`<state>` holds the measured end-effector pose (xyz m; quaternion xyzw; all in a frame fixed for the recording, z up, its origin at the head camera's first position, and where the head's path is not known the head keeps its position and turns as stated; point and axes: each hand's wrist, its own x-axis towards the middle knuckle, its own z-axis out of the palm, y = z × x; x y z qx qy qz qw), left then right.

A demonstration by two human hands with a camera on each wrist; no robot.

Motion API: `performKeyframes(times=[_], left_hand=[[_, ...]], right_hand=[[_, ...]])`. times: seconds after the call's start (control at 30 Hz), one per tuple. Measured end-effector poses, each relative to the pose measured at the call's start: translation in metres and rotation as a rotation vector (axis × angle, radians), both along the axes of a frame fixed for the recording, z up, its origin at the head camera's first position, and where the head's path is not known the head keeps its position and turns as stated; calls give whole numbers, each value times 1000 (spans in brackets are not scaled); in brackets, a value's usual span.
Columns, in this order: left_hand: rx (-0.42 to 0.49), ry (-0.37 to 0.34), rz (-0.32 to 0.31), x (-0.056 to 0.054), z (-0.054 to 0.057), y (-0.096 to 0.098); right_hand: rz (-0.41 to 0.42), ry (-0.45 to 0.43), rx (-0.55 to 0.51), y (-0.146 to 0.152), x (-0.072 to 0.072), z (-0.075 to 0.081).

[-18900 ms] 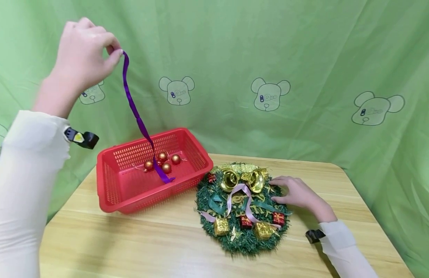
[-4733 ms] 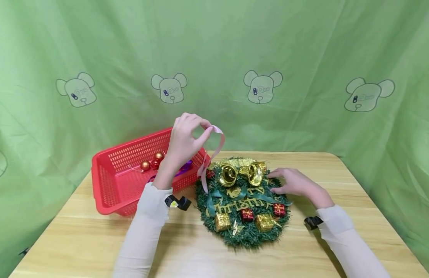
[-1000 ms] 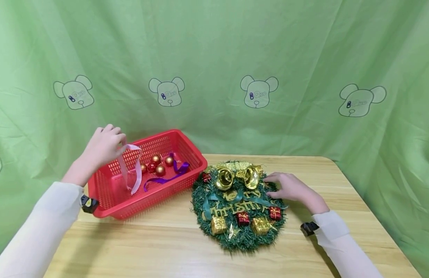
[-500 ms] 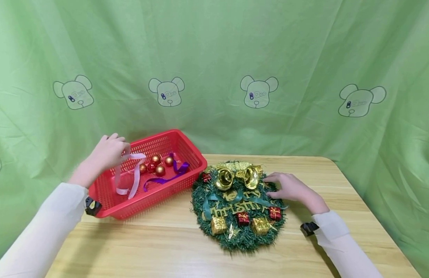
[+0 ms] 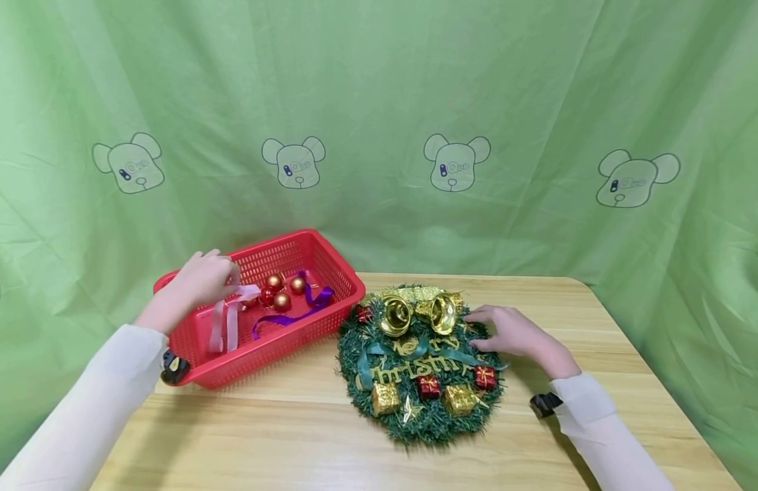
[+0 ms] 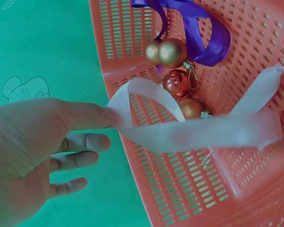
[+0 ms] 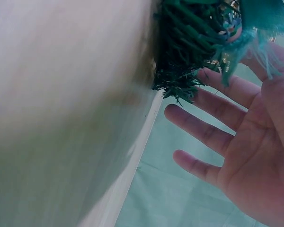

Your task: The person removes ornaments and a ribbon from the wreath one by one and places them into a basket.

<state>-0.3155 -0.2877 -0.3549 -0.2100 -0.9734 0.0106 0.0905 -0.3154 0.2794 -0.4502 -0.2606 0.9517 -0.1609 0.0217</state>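
Observation:
My left hand is over the left end of the red plastic basket, pinching a pink ribbon between thumb and index finger. In the left wrist view the pink ribbon loops from the fingertips and hangs down into the basket. My right hand touches the right edge of the green Christmas wreath; the right wrist view shows its fingers mostly straight, fingertips against the greenery. On the wreath are gold bells, small gift boxes, gold lettering and a teal ribbon.
Inside the basket lie several gold balls, a red ball and a purple ribbon. Basket and wreath stand side by side on a wooden table. A green curtain with bear drawings hangs behind.
The pink ribbon, earlier on the wreath, has been carried left to the basket; my left hand has just lowered with it. The purple ribbon, held earliest, now lies in the basket. My right hand stays.

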Motion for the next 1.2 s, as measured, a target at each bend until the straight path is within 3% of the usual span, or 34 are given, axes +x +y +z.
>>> performKeyframes(times=[0.47,0.67,0.93,1.2], left_hand=[[-2,-81,20,-2,1,5],[-26,-191,39,-4,2,5],[5,-364,115,-3,4,7],[1,-372,98,-5,1,5]], right_hand=[[1,-6,2,1,-1,0],[5,5,8,1,-1,0],[5,9,13,1,-2,-2],[-3,-8,-4,1,-3,-4]])
